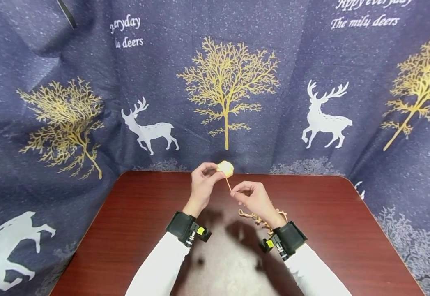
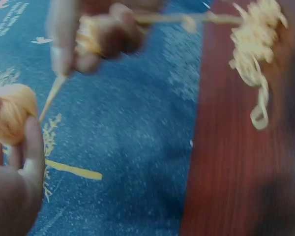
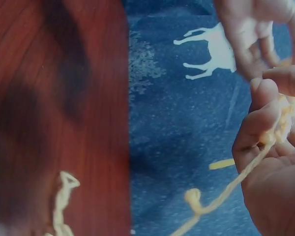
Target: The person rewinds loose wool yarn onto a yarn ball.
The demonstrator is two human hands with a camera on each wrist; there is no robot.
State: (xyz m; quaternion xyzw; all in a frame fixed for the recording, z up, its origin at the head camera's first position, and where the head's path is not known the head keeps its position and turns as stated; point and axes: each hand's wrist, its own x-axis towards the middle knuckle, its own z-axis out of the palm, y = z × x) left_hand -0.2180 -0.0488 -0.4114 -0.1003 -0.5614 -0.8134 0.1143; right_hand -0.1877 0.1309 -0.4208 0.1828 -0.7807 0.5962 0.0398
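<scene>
A small pale-yellow ball of yarn [image 1: 225, 168] is gripped between the thumb and fingers of my left hand [image 1: 203, 184], raised over the far part of the table. From the ball a short taut strand of yarn [image 1: 228, 184] runs down to my right hand [image 1: 252, 198], whose thumb and fingers pinch it. In the left wrist view the wound yarn ball [image 2: 14, 113] shows its wrapped layers. Some bunched yarn [image 3: 284, 115] sits inside the curled right fingers, and a kinked strand [image 3: 236, 182] trails from them.
A loose, crinkled heap of yarn [image 2: 255, 37] lies on the reddish-brown table [image 1: 144, 213], partly behind my right wrist in the head view. A dark blue curtain [image 1: 244, 82] printed with deer and trees hangs behind the table. Each wrist wears a black band with a small camera.
</scene>
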